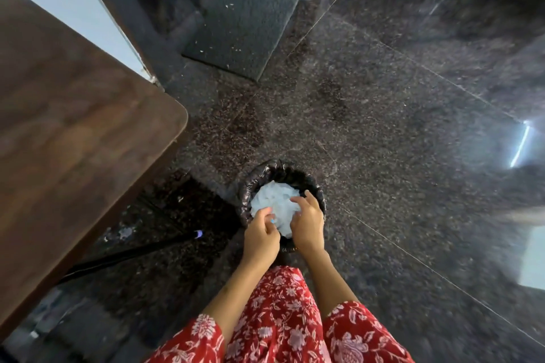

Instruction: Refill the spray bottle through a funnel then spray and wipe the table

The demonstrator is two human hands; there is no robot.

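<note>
While no writing is legible, left hand [261, 234] and right hand [306, 222], fingers curled, grip crumpled white tissue [274, 205] over the small black-lined round bin [253, 180], right of the brown wooden table [73, 127].

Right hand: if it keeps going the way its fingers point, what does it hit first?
Most likely the crumpled white paper in the bin; the right hand already seems to touch it, though depth is unclear.

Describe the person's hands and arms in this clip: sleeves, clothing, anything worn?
Both forearms are bare below short red sleeves printed with white flowers, matching the rest of the garment. The left hand shows light blue polish on a nail; no polish can be made out on the right hand. No gloves or watch visible.
</note>
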